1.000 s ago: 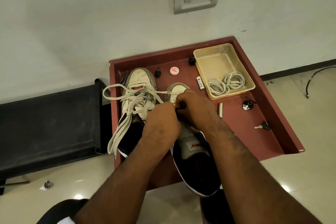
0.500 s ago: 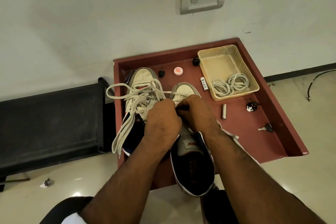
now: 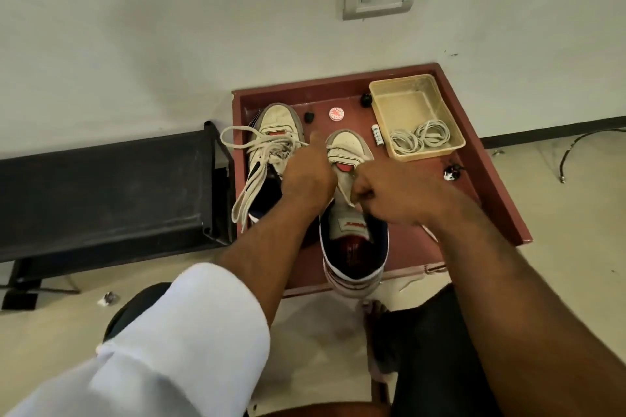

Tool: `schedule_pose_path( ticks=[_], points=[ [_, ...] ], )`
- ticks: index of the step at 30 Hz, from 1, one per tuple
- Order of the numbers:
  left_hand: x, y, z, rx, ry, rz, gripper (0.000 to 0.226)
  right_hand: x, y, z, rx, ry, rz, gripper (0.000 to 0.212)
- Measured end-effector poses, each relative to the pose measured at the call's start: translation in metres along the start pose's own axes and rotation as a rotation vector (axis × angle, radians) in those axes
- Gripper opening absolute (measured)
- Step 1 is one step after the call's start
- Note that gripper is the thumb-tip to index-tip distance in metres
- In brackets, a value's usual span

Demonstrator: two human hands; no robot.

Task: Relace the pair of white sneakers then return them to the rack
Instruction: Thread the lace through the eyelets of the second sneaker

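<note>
The black rack (image 3: 101, 186) stood left of the red tray (image 3: 487, 179), and both white sneakers sat on that tray, toes to the wall. You were mid-lacing the right sneaker (image 3: 352, 213); the left sneaker (image 3: 274, 132) carried loose lace. Your right hand (image 3: 389, 193) was curled, pinching the lace (image 3: 345, 193) at the lowest eyelets; your left hand (image 3: 305, 176) looked curled too, though I could not tell what it held. Next, I'd judge, you needed to even both ends and cross upward.
</note>
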State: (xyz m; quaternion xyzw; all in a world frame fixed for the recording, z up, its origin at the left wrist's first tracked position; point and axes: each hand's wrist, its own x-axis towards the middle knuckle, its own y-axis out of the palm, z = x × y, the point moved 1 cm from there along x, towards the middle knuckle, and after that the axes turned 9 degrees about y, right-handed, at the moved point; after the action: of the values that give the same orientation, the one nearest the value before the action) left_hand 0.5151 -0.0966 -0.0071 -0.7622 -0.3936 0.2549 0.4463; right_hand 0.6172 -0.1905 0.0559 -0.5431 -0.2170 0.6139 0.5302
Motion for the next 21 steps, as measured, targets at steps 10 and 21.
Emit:
schedule_pose_path(
  ticks=[10,21],
  points=[
    [-0.01,-0.01,-0.007,-0.037,-0.026,0.001,0.041,-0.131,0.06,0.039,0.043,-0.251,0.467,0.019],
    [-0.001,-0.008,0.0,-0.009,0.035,-0.013,0.019,-0.074,0.019,-0.047,0.591,0.21,-0.103,0.006]
  ],
)
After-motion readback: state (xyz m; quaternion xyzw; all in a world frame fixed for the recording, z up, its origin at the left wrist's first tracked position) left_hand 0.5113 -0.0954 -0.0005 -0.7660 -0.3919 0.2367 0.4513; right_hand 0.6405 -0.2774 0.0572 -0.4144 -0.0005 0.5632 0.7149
